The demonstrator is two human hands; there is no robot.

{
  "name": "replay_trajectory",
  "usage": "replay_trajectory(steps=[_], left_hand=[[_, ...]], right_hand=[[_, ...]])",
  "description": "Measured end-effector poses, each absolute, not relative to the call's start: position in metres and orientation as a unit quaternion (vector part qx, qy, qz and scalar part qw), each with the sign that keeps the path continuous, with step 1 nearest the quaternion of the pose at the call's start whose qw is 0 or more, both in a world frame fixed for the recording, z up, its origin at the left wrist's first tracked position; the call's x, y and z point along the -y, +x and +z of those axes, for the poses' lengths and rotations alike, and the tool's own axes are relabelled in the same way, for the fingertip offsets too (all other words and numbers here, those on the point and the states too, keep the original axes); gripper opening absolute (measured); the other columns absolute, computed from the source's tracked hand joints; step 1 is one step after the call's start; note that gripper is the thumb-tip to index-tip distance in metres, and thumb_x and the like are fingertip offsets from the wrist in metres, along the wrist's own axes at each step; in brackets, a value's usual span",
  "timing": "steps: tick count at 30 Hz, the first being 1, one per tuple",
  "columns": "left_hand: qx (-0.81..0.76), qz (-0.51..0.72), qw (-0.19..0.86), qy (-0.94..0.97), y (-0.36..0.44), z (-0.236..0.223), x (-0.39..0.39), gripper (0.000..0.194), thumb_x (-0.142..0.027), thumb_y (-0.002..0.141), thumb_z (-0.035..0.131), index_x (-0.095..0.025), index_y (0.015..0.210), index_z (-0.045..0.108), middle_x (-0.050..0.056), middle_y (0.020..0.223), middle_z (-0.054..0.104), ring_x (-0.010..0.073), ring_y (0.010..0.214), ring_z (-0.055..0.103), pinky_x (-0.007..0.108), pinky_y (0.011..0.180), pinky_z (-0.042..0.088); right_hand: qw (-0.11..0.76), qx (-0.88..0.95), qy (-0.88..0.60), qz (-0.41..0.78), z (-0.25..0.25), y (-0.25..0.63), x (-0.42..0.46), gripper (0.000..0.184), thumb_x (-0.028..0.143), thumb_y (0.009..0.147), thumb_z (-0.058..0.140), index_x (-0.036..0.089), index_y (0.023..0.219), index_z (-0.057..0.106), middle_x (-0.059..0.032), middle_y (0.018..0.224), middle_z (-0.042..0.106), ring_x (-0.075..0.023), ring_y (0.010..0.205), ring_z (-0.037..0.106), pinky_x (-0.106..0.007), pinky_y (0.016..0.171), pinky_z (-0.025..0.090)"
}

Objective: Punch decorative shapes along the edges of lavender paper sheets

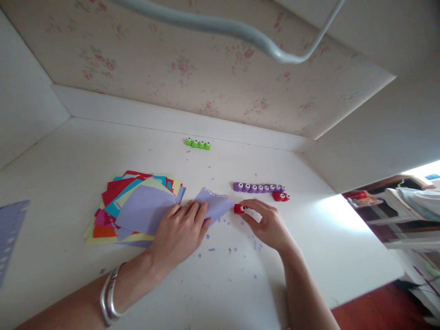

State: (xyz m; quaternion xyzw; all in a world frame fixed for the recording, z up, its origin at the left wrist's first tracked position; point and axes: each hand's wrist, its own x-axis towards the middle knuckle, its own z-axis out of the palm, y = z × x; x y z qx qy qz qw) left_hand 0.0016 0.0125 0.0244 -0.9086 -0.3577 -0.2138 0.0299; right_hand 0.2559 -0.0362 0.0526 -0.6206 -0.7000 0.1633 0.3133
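Observation:
My left hand [182, 233] lies palm down on the table, its fingers resting over the left part of a purple sheet of paper [217, 204]. Small cut-outs run along that sheet's top edge. Between the thumb and fingertips of my right hand [270, 222] is a small red craft punch [239, 209] with a round white-and-black top. The sheet's right corner comes up to the punch; whether it goes into the slot cannot be made out. Left of my left hand is a fanned stack of coloured paper [144, 208], a purple sheet uppermost.
Behind my right hand stand a row of purple punches [259, 187] and a red pair [281, 196]. Green punches [197, 144] line up near the wall. Purple paper bits [212, 250] lie scattered. Another punched purple sheet [12, 233] is at far left. A pale bar [206, 25] crosses overhead.

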Motion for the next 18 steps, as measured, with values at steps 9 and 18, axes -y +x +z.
replay_trajectory(steps=[9,18], left_hand=[[0.358,-0.223,0.022,-0.906,0.0018,0.0242,-0.012,0.035,-0.037,0.1,0.047,-0.013,0.121,0.062,0.015,0.113,0.07,0.0309,0.107,0.065,0.046,0.086,0.049],[0.36,-0.225,0.016,-0.905,0.0015,0.0244,-0.0126,0.033,-0.038,0.098,0.049,-0.014,0.116,0.064,0.014,0.114,0.069,0.0311,0.106,0.064,0.047,0.087,0.049]], right_hand=[[0.344,0.675,-0.624,0.193,0.0463,0.2527,0.0364,0.025,0.029,0.088,0.066,0.031,0.111,0.074,-0.0044,0.11,0.075,-0.0264,0.095,0.071,-0.044,0.082,0.061],[0.359,0.652,-0.634,0.21,0.0456,0.2527,0.0363,0.022,0.03,0.086,0.068,0.029,0.106,0.076,-0.0048,0.106,0.076,-0.0271,0.093,0.072,-0.046,0.084,0.061]])
